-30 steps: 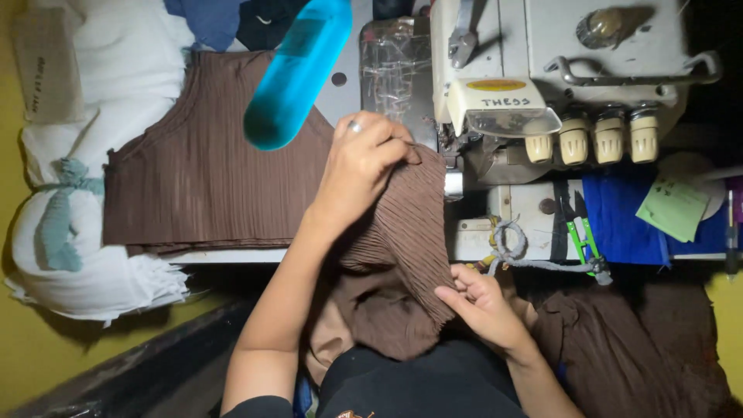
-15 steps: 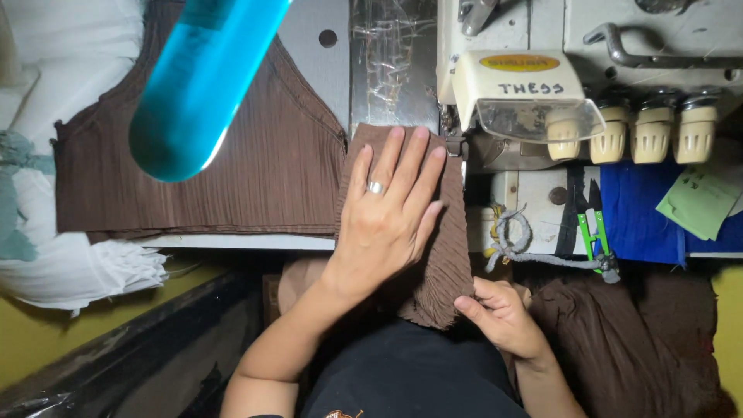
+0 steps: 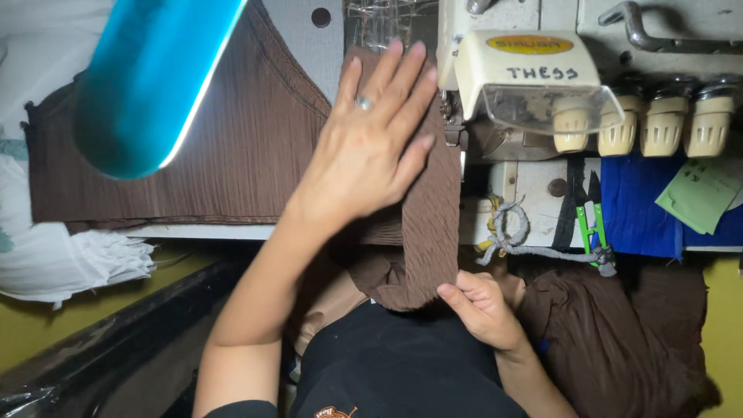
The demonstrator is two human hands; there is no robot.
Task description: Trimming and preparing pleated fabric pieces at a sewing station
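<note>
My left hand (image 3: 370, 143), with a ring on one finger, lies flat with fingers spread on a brown ribbed fabric piece (image 3: 427, 232), pressing it onto the machine bed beside the sewing machine (image 3: 534, 77). My right hand (image 3: 481, 306) pinches the lower end of the same piece near my lap. The fabric runs from under the left palm down to the right fingers.
A stack of brown ribbed fabric (image 3: 232, 155) lies to the left on the table. A blue lamp tube (image 3: 151, 77) hangs in front of it. White cloth bundles (image 3: 70, 255) sit at far left. Green-handled snips (image 3: 592, 228) and blue cloth (image 3: 642, 205) lie right.
The view has moved closer to the machine. My left hand went from gripping the bunched fabric to lying flat on it, sliding it up toward the machine. The right hand stays at the lower end.
</note>
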